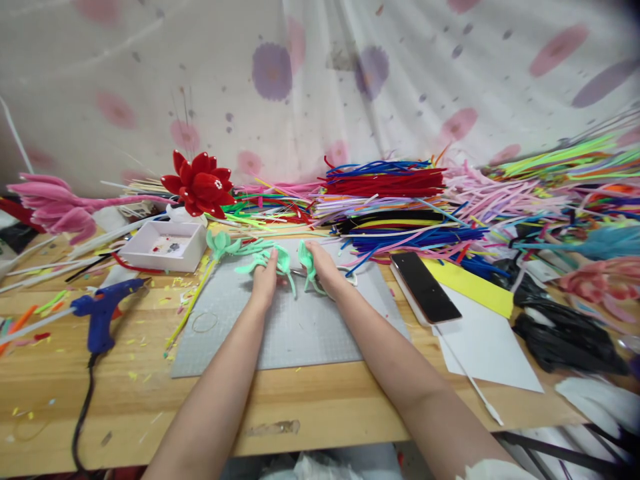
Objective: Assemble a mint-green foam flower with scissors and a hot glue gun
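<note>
Over a grey cutting mat (300, 333), my left hand (265, 280) is closed on a bunch of mint-green pipe-cleaner petals (283, 259) with a tail hanging down. A second mint-green pipe-cleaner petal piece (307, 263) is pinched in my right hand (325, 268), a short gap away from the first. Scissors lie behind and under my right hand, mostly hidden; one pale handle (351, 277) shows. Left of my hands, a mint-green flower (221, 245) on a yellow stem (193, 307) lies across the mat's edge.
A blue glue gun (103, 313) lies at left, near a white box (167, 247), a red flower (200, 183) and a pink flower (60, 203). Piles of coloured pipe cleaners (385, 183) line the back. A phone (425, 287), yellow card (470, 287) and black plastic bag (565, 333) are at right.
</note>
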{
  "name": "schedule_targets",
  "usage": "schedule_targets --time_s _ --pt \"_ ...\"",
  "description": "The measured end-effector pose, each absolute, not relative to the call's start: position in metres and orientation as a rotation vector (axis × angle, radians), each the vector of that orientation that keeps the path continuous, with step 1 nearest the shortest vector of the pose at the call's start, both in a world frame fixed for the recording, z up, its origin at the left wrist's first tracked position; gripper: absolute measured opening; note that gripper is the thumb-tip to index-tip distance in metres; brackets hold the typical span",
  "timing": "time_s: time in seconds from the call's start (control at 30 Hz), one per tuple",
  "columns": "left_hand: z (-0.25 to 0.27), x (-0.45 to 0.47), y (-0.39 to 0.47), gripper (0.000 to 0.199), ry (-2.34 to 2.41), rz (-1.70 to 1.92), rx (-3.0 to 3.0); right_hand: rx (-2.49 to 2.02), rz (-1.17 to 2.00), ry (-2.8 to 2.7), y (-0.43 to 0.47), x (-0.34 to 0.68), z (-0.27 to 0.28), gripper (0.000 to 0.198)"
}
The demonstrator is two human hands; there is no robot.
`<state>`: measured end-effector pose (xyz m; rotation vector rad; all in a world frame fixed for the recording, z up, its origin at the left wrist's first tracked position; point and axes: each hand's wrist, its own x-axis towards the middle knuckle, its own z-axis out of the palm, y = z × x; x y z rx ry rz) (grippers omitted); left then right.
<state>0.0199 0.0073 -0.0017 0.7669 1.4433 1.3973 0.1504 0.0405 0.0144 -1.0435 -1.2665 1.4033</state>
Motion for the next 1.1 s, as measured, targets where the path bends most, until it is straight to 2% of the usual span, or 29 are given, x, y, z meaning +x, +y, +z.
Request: schedule_targets --time_s 0.07,0.17,0.33,0.43,0.53,0.63,0.73,0.83,0.97,1.1 --pt "0.003 0.013 0.009 0.052 1.583 1.163 0.865 -1.095 1.368 -1.272 0.042 0.153 0.016 0.014" --pt "0.018 -0.003 0.008 0.057 1.717 0.74 1.085 -1.071 1.332 -1.403 0.043 0.159 0.021 0.021" --pt "0.053 -0.02 -0.004 0.042 2.056 0.471 1.496 -1.04 1.185 -1.593 0.049 0.172 0.026 0.025" --pt "0.066 -0.015 -0.009 0.033 2.33 0.743 1.571 -1.143 1.164 -1.612 0.053 0.177 0.025 0.022" --pt "0.064 -0.004 -0.004 0.023 2.255 0.979 1.725 -1.204 1.182 -1.621 0.054 0.178 0.023 0.019" --pt "0.05 0.004 0.008 0.022 2.068 0.906 1.976 -1.233 1.168 -1.633 0.053 0.176 0.023 0.02" --pt "0.036 0.007 0.018 0.009 1.999 0.679 1.952 -1.311 1.049 -1.556 0.053 0.176 0.024 0.017" --pt "0.03 0.005 0.021 0.009 1.907 0.868 1.68 -1.318 0.959 -1.426 0.053 0.178 0.027 0.015" --pt "0.031 0.006 0.019 0.021 1.602 1.301 1.306 -1.133 1.272 -1.363 0.05 0.178 0.033 0.014" --pt "0.034 0.01 0.017 0.025 1.471 1.439 1.244 -0.977 1.549 -1.32 0.043 0.173 0.036 0.017"
